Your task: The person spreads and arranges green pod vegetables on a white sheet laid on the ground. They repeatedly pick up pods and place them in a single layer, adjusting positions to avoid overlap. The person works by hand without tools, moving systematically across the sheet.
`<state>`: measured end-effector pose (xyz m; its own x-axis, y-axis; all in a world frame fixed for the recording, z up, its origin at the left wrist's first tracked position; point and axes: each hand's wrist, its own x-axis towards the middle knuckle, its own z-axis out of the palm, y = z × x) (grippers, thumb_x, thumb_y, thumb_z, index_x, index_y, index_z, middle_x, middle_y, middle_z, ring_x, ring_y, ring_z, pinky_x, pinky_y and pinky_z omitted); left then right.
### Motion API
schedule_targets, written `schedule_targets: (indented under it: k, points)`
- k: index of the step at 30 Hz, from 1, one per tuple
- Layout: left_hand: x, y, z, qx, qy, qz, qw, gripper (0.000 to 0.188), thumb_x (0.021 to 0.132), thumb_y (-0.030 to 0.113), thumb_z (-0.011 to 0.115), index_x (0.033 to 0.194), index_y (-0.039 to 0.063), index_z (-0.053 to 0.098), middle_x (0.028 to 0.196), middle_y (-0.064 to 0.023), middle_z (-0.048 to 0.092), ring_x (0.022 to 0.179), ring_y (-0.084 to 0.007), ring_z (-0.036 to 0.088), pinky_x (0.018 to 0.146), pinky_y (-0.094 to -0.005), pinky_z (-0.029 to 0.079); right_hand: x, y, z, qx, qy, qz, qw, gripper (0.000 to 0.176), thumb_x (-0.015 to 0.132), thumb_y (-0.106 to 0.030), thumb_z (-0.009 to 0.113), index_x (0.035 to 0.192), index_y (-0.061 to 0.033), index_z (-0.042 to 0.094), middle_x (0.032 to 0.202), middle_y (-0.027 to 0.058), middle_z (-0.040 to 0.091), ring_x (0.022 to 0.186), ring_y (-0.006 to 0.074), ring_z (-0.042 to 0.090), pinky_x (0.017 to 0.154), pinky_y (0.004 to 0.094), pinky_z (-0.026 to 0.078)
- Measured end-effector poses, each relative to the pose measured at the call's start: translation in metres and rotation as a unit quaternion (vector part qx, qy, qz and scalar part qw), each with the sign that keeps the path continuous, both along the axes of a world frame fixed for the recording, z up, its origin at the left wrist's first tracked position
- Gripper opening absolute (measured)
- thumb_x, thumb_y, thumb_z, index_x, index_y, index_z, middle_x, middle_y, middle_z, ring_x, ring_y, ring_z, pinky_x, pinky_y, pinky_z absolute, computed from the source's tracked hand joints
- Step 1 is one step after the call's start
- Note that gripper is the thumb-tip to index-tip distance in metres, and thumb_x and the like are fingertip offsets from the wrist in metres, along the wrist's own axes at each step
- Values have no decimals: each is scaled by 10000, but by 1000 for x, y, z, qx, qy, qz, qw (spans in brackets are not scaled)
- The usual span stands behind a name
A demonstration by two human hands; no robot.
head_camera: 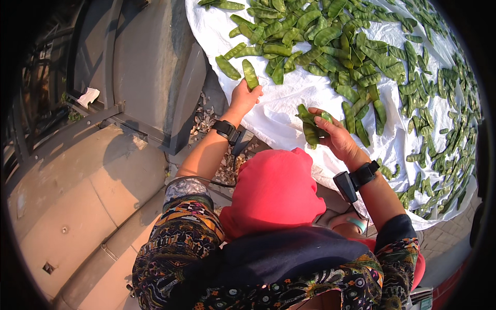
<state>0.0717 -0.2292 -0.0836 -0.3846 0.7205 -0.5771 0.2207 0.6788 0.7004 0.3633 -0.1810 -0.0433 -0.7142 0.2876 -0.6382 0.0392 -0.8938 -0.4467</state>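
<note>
Flat green bean pods, like snow peas, lie piled and scattered over a crumpled white cloth. Between the thumb and fingers of my left hand is a single pod, held near its lower end above the cloth's left part. Several pods are gripped in my right hand, thumb on top, close to the cloth's near edge. Another loose pod rests on the cloth just beyond my left hand. Each wrist wears a black strap with a small black device.
Dry leaves cover the ground beside the cloth's left edge. A grey metal frame and a tan tiled surface are on the left. My knee in red cloth is below my hands. A cable hangs by my left forearm.
</note>
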Motion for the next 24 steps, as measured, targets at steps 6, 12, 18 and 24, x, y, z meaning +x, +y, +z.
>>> schedule_targets:
  k: [6,12,18,24]
  points:
    - [-36,2,17,-107,363,-187,907,306,845,323,600,978,47,613,798,-142,674,784,-329,645,682,-425,503,8,-9,-5,-7,7,41,999,644,878,-422,600,1400,-117,376,1195,71,500,1065,199,514,895,379,452]
    - [-3,24,11,203,305,-219,905,162,826,225,645,894,79,629,959,-92,638,751,-293,624,664,-395,497,-4,-10,-3,-11,36,60,998,614,909,-389,564,1409,-108,346,1346,77,478,1192,208,484,955,387,428]
    - [72,7,13,100,-255,-276,921,499,872,183,650,1321,93,450,1184,-53,556,1025,-149,565,873,-282,474,-11,-3,-2,-61,124,-100,985,651,908,-429,550,1428,-103,331,1324,68,482,1154,198,488,985,377,398]
    - [34,36,3,107,-65,-120,985,261,841,-21,614,1098,24,600,978,-16,632,880,-76,579,769,-212,474,-5,4,-10,-35,48,-82,995,573,909,-444,535,1356,-99,439,1314,42,486,1269,228,430,1016,415,374]
